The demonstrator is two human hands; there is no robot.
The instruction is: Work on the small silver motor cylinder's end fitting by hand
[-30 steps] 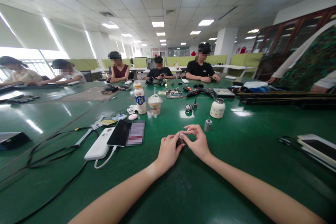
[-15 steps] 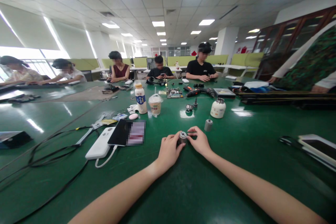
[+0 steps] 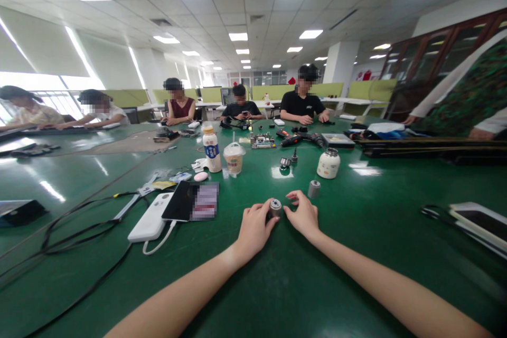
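My left hand (image 3: 255, 224) grips a small grey metal cylinder (image 3: 275, 208) between thumb and fingers; it stands upright on the green table (image 3: 273, 296). The cylinder's top face shows a dark hole in its middle. To its right is my right hand (image 3: 303, 214), its thumb and fingers apart, a small gap away from the cylinder and holding nothing that I can see. A second grey metal cylinder (image 3: 314, 189) stands upright just beyond my right hand.
A white power bank (image 3: 150, 219) and a phone (image 3: 178, 203) lie left, near black cables (image 3: 51, 232). Ahead stand a bottle (image 3: 212, 153), a lidded cup (image 3: 234, 161) and a white jar (image 3: 328, 165). A circuit board (image 3: 263, 141) and power drill (image 3: 291, 140) lie farther off. Several people sit opposite.
My right hand has drawn slightly away from the cylinder, widening the gap. My left hand keeps its grip in the same place.
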